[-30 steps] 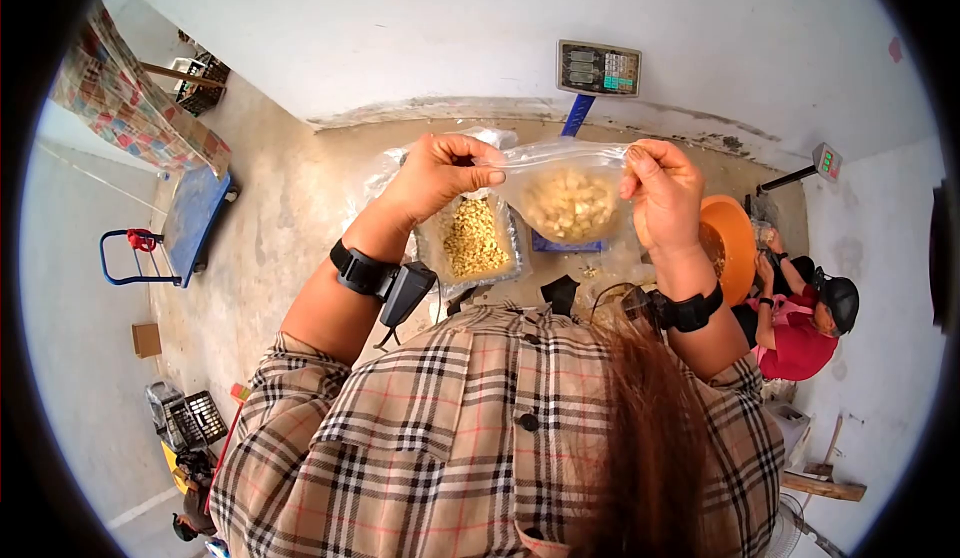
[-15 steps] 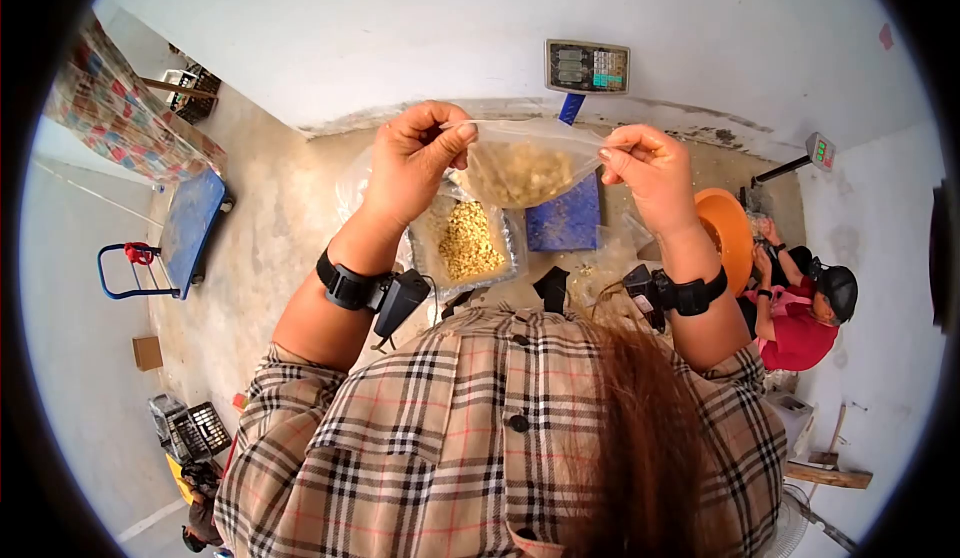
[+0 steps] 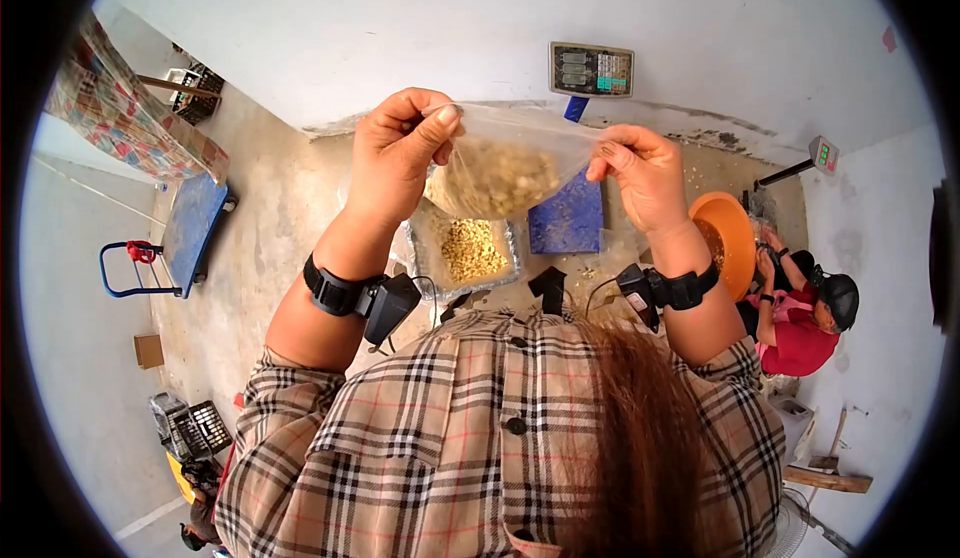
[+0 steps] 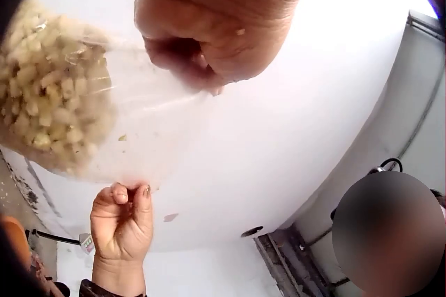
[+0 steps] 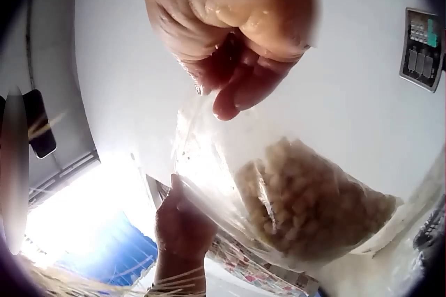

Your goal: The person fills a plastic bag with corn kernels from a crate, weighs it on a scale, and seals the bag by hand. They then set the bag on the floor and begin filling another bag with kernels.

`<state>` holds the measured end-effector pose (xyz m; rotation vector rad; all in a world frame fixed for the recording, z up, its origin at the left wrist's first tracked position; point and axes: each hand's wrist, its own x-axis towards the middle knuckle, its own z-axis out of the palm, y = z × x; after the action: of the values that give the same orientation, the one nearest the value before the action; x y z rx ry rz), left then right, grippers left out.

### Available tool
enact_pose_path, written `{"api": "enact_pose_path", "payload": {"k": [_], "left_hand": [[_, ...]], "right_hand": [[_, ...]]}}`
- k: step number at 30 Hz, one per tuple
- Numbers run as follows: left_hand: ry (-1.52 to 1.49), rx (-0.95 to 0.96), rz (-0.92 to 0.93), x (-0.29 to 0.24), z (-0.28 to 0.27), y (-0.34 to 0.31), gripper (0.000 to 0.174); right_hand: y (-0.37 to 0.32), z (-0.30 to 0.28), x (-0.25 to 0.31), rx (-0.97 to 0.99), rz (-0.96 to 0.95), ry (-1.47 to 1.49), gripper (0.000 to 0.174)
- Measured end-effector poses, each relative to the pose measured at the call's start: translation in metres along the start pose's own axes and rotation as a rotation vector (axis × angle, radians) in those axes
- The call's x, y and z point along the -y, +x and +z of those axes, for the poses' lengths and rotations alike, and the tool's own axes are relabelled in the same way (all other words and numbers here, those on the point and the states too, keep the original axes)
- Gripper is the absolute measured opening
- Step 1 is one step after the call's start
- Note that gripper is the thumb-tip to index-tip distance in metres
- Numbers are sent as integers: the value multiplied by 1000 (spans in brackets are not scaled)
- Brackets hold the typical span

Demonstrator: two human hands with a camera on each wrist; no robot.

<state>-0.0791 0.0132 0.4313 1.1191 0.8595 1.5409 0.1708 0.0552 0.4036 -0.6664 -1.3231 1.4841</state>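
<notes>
A clear plastic bag (image 3: 500,173) hangs between my two hands, its lower part filled with pale, chopped chunks (image 4: 52,95). My left hand (image 3: 400,148) pinches one top corner between thumb and fingers. At the opposite corner my right hand (image 3: 645,178) pinches the bag's edge, so the top is stretched across. In the right wrist view the chunks (image 5: 306,196) sit bunched in the bag below the fingertips. Under the bag, a plastic-lined container (image 3: 512,248) holds more yellowish chopped pieces (image 3: 472,248). Beside it is the blue platform (image 3: 567,220) of a scale.
The scale's display (image 3: 591,69) stands on a blue post near the wall. To the right are an orange basin (image 3: 738,243), a second scale display (image 3: 824,155) and a seated person in red (image 3: 800,333). A blue platform trolley (image 3: 195,223) stands at left.
Both hands have shifted left with the bag, the left hand also rising. The bag, first in front of the scale platform, now hangs partly over the lined container, and the blue platform shows.
</notes>
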Motion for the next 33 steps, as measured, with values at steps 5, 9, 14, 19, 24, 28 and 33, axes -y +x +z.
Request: {"api": "enact_pose_path", "payload": {"k": [5, 9, 14, 19, 24, 28, 33], "left_hand": [[28, -24, -8, -3, -2, 1, 7], [34, -23, -2, -3, -1, 2, 7], [27, -34, -8, 0, -2, 2, 7], [139, -1, -53, 8, -17, 10, 9], [695, 97, 147, 1, -15, 20, 31], [812, 353, 489, 15, 17, 26, 41], [803, 563, 290, 48, 35, 32, 20]], "right_hand": [[1, 1, 2, 9, -13, 10, 10], [1, 3, 5, -18, -39, -60, 10], [1, 8, 9, -45, -112, -67, 9], [3, 12, 18, 6, -140, -134, 7], [4, 24, 20, 48, -111, -314, 4], [3, 30, 10, 67, -123, -535, 5], [-5, 19, 3, 38, -80, -623, 6]]}}
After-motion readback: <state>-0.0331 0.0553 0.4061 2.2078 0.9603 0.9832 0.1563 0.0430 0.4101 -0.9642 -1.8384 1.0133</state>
